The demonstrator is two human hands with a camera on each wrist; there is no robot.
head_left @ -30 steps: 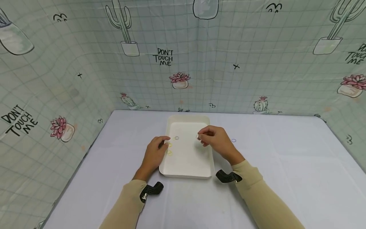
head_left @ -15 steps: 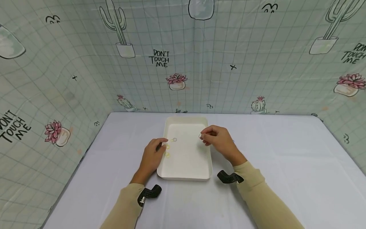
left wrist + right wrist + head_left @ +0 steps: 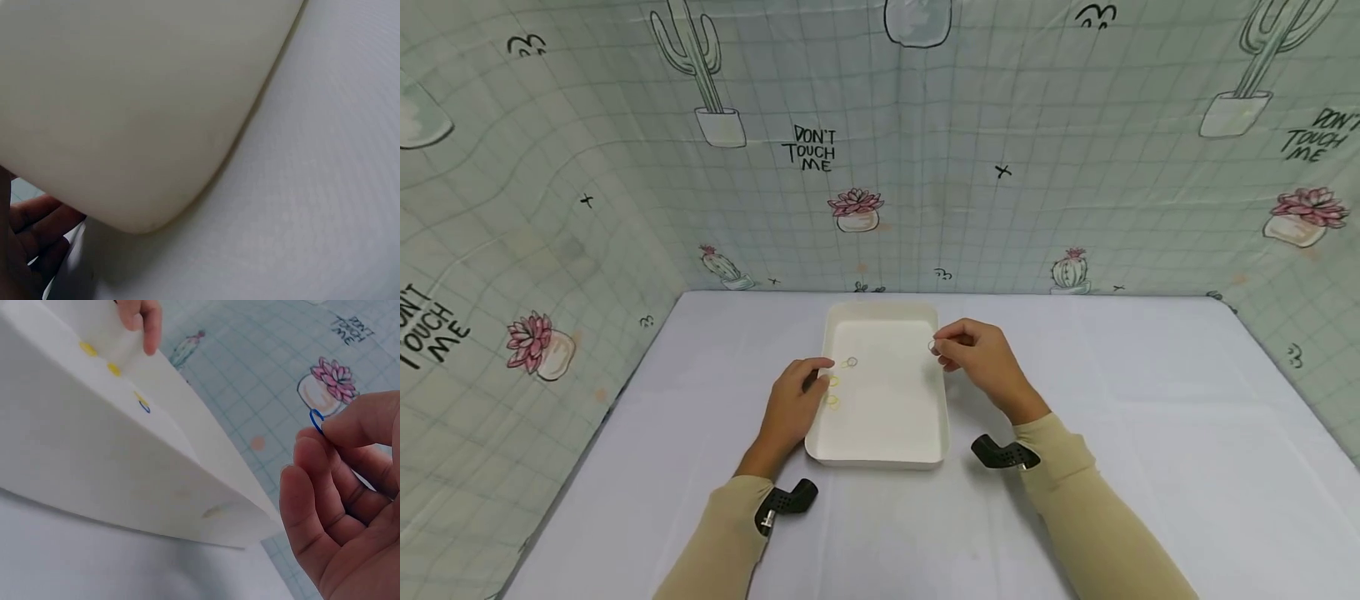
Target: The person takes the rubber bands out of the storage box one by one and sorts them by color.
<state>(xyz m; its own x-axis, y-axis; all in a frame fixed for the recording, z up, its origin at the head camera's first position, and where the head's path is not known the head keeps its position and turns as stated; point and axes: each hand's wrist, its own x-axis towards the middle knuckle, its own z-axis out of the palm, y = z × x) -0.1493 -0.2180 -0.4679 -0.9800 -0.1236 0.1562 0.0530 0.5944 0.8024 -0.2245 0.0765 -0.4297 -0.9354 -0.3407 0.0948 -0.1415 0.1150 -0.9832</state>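
A thin blue ring (image 3: 317,420) hangs at the fingertips of the right hand (image 3: 988,362), which pinches one part of its band between thumb and index finger; in the head view it appears by the right rim of the white tray (image 3: 891,408). It looks very light, probably a little springy and easy to drop, so a gentle pinch on the band should suit it. Being round, it has no true long axis; the right wrist view shows it nearly edge-on, a narrow oval slanting down toward the thumb. Inside the tray, along its left side, lie yellow rings (image 3: 113,369) and a second blue ring (image 3: 145,409). The left hand (image 3: 792,404) rests at the left rim, thumb and index finger apart. Below is the white-covered bench (image 3: 1120,500).
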